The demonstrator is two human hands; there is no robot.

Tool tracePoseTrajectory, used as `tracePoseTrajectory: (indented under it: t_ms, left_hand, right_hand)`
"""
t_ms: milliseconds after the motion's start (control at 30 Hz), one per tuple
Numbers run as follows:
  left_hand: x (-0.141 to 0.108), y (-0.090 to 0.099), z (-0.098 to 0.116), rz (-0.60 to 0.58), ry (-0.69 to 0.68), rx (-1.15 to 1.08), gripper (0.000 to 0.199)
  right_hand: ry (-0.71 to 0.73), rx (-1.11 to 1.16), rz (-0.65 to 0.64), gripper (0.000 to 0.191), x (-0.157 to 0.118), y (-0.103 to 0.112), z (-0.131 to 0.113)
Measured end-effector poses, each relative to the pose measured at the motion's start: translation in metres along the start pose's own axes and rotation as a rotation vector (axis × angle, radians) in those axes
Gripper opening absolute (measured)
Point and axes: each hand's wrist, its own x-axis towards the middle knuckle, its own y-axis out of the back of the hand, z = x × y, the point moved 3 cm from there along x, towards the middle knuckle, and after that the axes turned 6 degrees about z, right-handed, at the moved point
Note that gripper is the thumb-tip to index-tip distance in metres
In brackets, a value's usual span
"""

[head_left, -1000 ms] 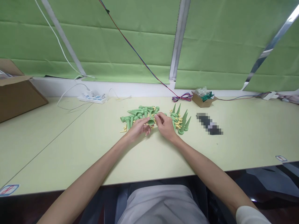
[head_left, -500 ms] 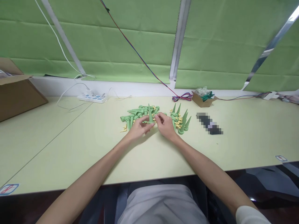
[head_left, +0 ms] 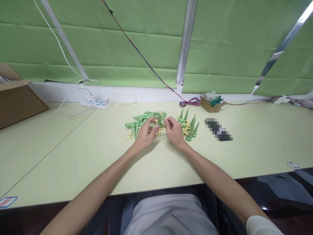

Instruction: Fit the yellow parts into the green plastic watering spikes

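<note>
Holds green spike [head_left: 159, 119] about upright in left hand [head_left: 146, 133], with thumb and fingers half curled around it, over table [head_left: 156, 169], near pile of green and yellow parts [head_left: 133, 126]. With right hand [head_left: 174, 130] just beside, pinches thumb against forefinger; cannot tell whether on small piece or nothing. Seems light, stiff, perhaps slightly slippery; better to grasp by wide base than by thin tip.

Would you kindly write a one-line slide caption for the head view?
The left hand holds a green cone, the right hand close by, with other green cones and yellow pieces on the table.
</note>
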Motion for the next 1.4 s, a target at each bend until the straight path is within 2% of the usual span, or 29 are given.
tracePoseTrajectory:
  t_ms: [133, 333, 500, 633, 700, 867, 1033, 1233, 1400]
  left_hand:
    - [0.002, 0.001, -0.001, 0.001, 0.099, -0.132, 0.059]
    - [0.008, -0.004, -0.008, -0.145, 0.298, -0.305, 0.075]
    - [0.007, -0.008, -0.011, -0.206, 0.448, -0.466, 0.073]
    - [0.006, -0.009, -0.016, -0.224, 0.524, -0.495, 0.067]
    - [0.005, -0.009, -0.016, -0.236, 0.509, -0.487, 0.064]
    - [0.005, -0.008, -0.012, -0.254, 0.369, -0.476, 0.055]
    - [0.004, -0.005, -0.013, -0.182, 0.270, -0.362, 0.048]
    - [0.003, -0.002, -0.006, -0.116, 0.190, -0.181, 0.062]
    - [0.003, 0.001, -0.004, -0.052, 0.111, -0.011, 0.054]
  right_hand:
    - [0.014, -0.002, 0.028, 0.036, 0.001, 0.003, -0.003]
    - [0.061, -0.013, -0.017, 0.034, -0.001, 0.000, -0.004]
    - [0.075, 0.005, -0.028, 0.033, -0.001, 0.000, -0.005]
    - [0.077, 0.019, -0.085, 0.032, -0.001, -0.001, -0.005]
    - [0.074, 0.026, -0.103, 0.031, -0.001, -0.001, -0.006]
    - [0.064, 0.055, -0.116, 0.028, 0.000, -0.001, -0.007]
    - [0.058, 0.029, -0.106, 0.030, 0.000, -0.003, -0.003]
    - [0.064, -0.033, -0.118, 0.032, 0.000, -0.005, 0.000]
    - [0.062, -0.053, -0.132, 0.032, 0.000, -0.005, 0.001]
